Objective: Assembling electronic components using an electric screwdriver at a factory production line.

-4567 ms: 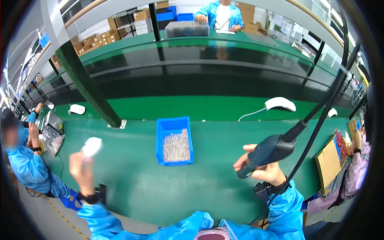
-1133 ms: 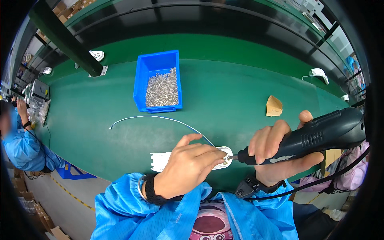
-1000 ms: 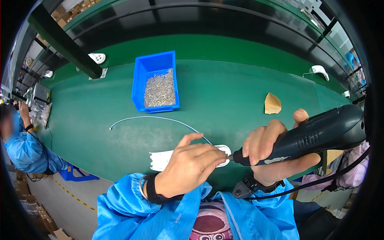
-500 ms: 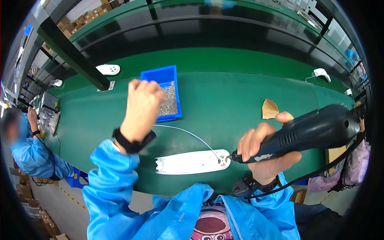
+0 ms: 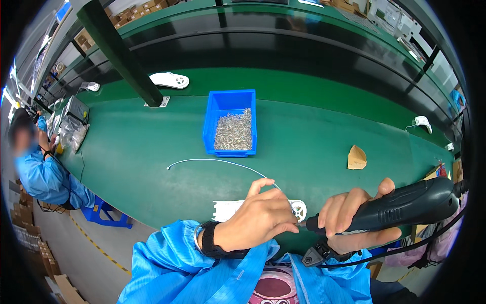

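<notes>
My right hand (image 5: 349, 218) grips a dark electric screwdriver (image 5: 410, 207), its bit pointing left over the round end of a white plastic housing (image 5: 228, 209). Right by the bit, my left hand (image 5: 260, 218) has its thumb and fingertips closed together; whatever they hold is too small or hidden to make out. That hand covers most of the housing's middle. From the round end a thin pale cable (image 5: 217, 160) curves away to the left across the green table. Beyond it stands a blue bin (image 5: 208, 134) with many small metal screws (image 5: 234, 131) in it.
A torn piece of brown cardboard (image 5: 357, 158) lies at the right. White parts rest along the back ledge, one of them (image 5: 169, 80) beside a green post (image 5: 121, 55). The screwdriver's black cord (image 5: 405, 252) hangs at the right. Another person (image 5: 43, 167) sits at far left.
My left hand has come from the screw bin down to the screwdriver's bit. The screwdriver stays in my right hand. The whole view has shifted, so the bin now appears farther right.
</notes>
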A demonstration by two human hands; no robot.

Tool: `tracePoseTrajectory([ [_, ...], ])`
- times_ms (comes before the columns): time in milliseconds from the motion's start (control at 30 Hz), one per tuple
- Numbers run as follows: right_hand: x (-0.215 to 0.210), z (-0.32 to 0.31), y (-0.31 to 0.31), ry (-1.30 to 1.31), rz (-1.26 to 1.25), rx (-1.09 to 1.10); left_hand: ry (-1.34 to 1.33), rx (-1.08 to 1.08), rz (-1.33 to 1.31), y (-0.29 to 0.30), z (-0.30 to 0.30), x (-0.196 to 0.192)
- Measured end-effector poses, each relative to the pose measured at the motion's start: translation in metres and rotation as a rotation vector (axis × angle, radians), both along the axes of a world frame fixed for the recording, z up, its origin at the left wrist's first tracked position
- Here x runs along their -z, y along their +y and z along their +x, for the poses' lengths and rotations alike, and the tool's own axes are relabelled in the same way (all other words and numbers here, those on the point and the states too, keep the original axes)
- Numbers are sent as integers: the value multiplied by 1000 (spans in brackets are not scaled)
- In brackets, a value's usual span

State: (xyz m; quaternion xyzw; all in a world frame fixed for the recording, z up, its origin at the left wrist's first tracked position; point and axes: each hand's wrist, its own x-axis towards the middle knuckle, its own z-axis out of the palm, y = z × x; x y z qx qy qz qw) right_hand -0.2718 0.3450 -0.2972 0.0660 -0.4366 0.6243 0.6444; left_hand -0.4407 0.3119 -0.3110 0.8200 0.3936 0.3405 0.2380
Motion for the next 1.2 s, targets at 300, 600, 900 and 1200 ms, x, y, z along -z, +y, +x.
tracePoseTrajectory([
  [300, 4, -6, -2, -24, 64, 49, 30, -77, 29, -4, 5, 3],
  [600, 9, -9, -1, 12, 35, 105, 188, -134, 137, -2, 6, -6],
  [900, 3, 1, 0, -171, -86, 233, 1152, -440, 97, 94, -89, 9],
  [1200, 9, 8, 4, -204, -126, 250, 902, -460, 222, 88, -90, 13],
])
